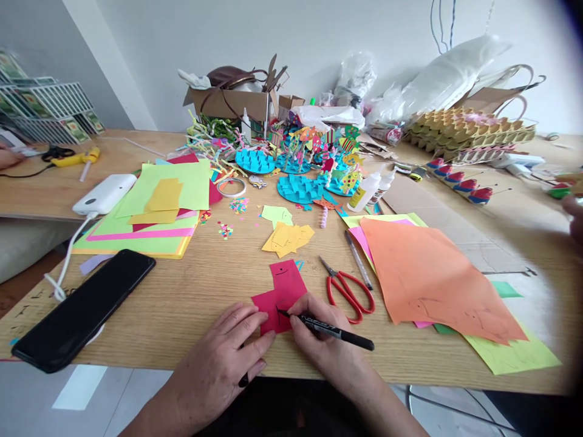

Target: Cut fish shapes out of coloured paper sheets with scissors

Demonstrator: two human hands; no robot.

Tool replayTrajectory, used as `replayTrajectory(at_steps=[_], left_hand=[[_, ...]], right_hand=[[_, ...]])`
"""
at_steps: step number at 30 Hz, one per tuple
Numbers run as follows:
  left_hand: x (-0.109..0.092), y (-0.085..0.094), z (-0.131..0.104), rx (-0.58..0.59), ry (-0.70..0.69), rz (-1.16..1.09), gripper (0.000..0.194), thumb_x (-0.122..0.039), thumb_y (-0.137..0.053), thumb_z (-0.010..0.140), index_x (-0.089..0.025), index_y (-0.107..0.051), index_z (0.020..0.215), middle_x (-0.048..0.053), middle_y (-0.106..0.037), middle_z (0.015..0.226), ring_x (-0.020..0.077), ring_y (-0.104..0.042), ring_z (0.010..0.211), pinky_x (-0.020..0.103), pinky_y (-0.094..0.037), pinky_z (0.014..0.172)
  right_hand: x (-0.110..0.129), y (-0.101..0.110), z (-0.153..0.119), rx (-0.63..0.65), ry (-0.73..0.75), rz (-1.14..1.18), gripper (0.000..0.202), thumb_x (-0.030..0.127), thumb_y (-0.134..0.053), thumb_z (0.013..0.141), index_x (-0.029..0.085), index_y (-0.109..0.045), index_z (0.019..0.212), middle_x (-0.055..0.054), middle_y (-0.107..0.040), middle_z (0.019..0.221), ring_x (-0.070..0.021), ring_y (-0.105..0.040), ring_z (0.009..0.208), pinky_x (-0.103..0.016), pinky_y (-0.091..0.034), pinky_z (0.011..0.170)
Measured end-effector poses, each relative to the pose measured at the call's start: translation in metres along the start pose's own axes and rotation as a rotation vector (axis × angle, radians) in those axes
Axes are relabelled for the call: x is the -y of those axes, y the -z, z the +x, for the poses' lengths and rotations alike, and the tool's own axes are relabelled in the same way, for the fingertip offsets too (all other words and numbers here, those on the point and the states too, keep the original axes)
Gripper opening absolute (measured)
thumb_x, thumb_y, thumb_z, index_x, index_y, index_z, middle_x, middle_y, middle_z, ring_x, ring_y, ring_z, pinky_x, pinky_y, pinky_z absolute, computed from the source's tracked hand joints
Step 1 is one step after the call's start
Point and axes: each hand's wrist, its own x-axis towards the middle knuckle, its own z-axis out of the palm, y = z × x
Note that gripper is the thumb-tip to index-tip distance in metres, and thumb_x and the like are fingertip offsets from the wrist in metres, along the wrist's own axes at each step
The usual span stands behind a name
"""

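Observation:
My right hand (319,331) grips a black marker (341,334), its tip on a red paper piece (266,303) where a short dark line shows. My left hand (232,340) presses its fingertips on the left edge of that piece. A black marker cap (244,380) pokes out below the left hand's fingers. Another red piece (288,276) with a drawn eye and mouth touches the upper edge of the first. Beyond it lie yellow paper cutouts (286,238) and a pale green cutout (277,214). Red-handled scissors (348,291) rest to the right, beside a pen (359,261).
Coloured sheets (173,188) and a black phone (86,306) lie left; an orange sheet (428,273) with pencil drawings lies right. Behind stand blue paper bases (300,189) with paper fish, glue bottles (364,191) and egg trays (469,130). Another person's hand (572,215) shows at right.

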Motion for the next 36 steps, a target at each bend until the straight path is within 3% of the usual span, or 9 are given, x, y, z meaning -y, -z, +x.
replayTrajectory(at_steps=[20, 24, 30, 36], left_hand=[[0.0001, 0.0032, 0.0022, 0.045, -0.032, 0.029, 0.033, -0.013, -0.051, 0.080, -0.018, -0.059, 0.112, 0.011, -0.062, 0.111, 0.0262, -0.051, 0.109, 0.046, -0.051, 0.087], [0.0001, 0.0033, 0.0015, 0.030, -0.027, 0.012, 0.032, -0.014, -0.052, 0.080, -0.018, -0.060, 0.110, 0.011, -0.062, 0.111, 0.0259, -0.052, 0.109, 0.046, -0.050, 0.087], [0.0003, 0.0027, 0.0010, 0.030, -0.018, 0.009, 0.033, -0.012, -0.054, 0.078, -0.019, -0.060, 0.110, 0.010, -0.061, 0.113, 0.0265, -0.051, 0.110, 0.046, -0.050, 0.088], [-0.0009, 0.0027, 0.0016, 0.027, -0.008, 0.007, 0.035, -0.011, -0.054, 0.078, -0.019, -0.060, 0.111, 0.011, -0.061, 0.113, 0.0267, -0.051, 0.110, 0.045, -0.050, 0.089]], right_hand=[[0.0038, 0.0058, -0.0043, 0.078, -0.015, 0.026, 0.012, 0.009, -0.045, 0.072, 0.018, -0.050, 0.066, 0.003, -0.050, 0.056, -0.0104, -0.043, 0.051, -0.021, -0.031, 0.045], [0.0022, 0.0066, -0.0038, 0.059, -0.010, 0.037, 0.011, 0.010, -0.046, 0.072, 0.018, -0.051, 0.066, 0.003, -0.050, 0.057, -0.0110, -0.043, 0.052, -0.022, -0.031, 0.047], [-0.0006, 0.0092, -0.0050, -0.069, -0.017, 0.162, 0.011, 0.014, -0.046, 0.075, 0.019, -0.050, 0.066, 0.004, -0.049, 0.058, -0.0116, -0.043, 0.053, -0.022, -0.032, 0.048], [-0.0005, 0.0075, -0.0046, -0.004, -0.024, 0.177, 0.009, 0.015, -0.047, 0.077, 0.019, -0.052, 0.071, 0.003, -0.051, 0.060, -0.0118, -0.044, 0.055, -0.022, -0.034, 0.050]])
